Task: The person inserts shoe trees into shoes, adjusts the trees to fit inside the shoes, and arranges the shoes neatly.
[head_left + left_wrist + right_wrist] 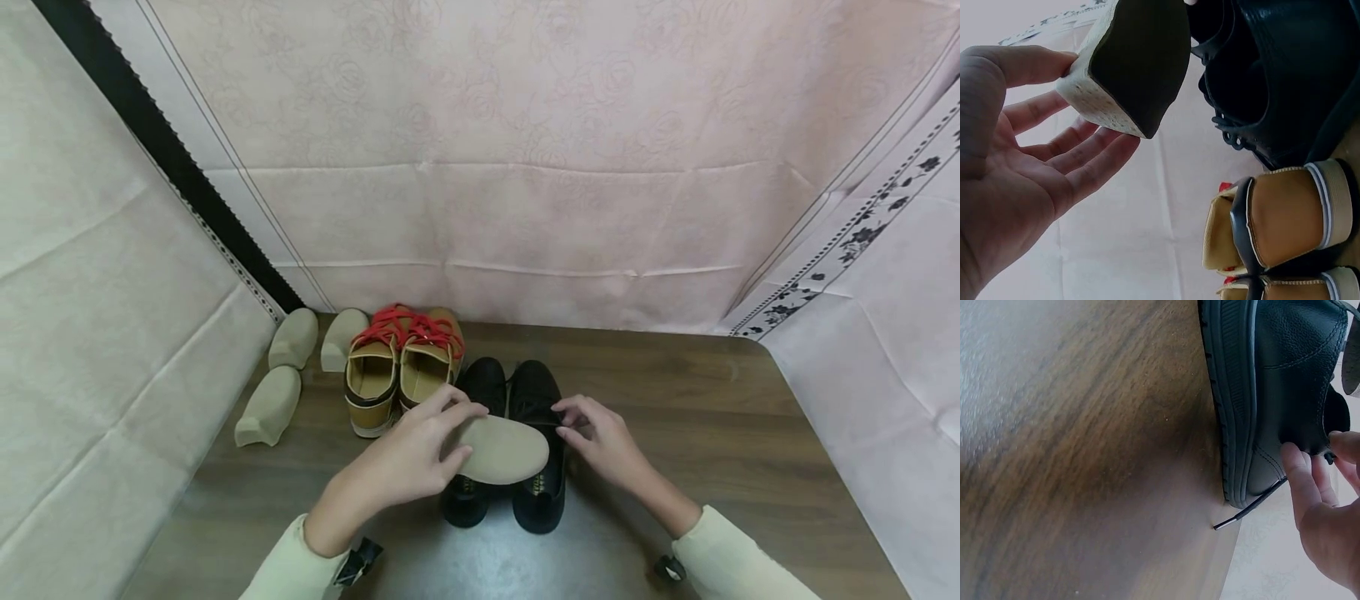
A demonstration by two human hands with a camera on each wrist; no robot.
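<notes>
My left hand point(442, 433) holds a flat beige shoe insert point(504, 450) by one end, thumb and fingers around it, just above a pair of black lace-up shoes point(536, 500). In the left wrist view the insert point(1135, 62) sits between the thumb and fingers of that hand point(1060, 134), beside the black shoe point(1285, 81). My right hand point(573, 423) pinches the opening edge of the right black shoe. From the right wrist, the fingers point(1317, 478) grip the shoe's collar point(1279, 381), and a loose lace end point(1247, 509) hangs over the table.
A tan pair of shoes with red laces point(401, 367) stands just behind the black pair. Three more beige inserts point(294, 337) point(268, 407) point(341, 337) lie at the back left of the dark wooden table point(712, 433). Pale fabric walls enclose three sides.
</notes>
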